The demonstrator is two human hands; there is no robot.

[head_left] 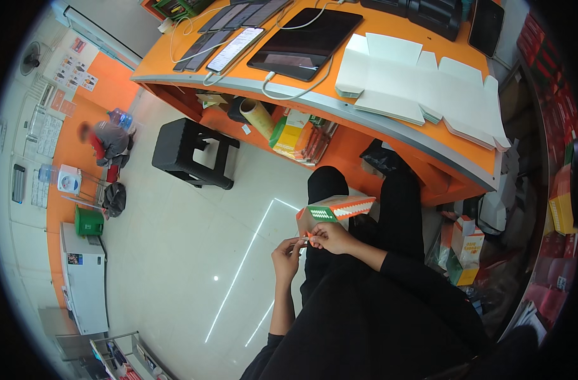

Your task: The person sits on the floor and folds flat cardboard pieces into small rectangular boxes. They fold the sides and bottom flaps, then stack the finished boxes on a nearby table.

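Observation:
My left hand (286, 256) and my right hand (330, 237) meet over my lap, both pinching the near end of a small cardboard box (335, 209). The box is orange, white and green and lies lengthwise, pointing away to the right. My fingers close on a flap at its left end. Black sleeves and black trousers lie beneath the box.
An orange counter (428, 136) curves ahead, carrying flat white box blanks (415, 82), a dark tablet (305, 43) and phones (233, 49) on cables. A black stool (191, 152) stands on the pale floor. Printed boxes (466, 250) are stacked at the right. A person crouches far left (108, 142).

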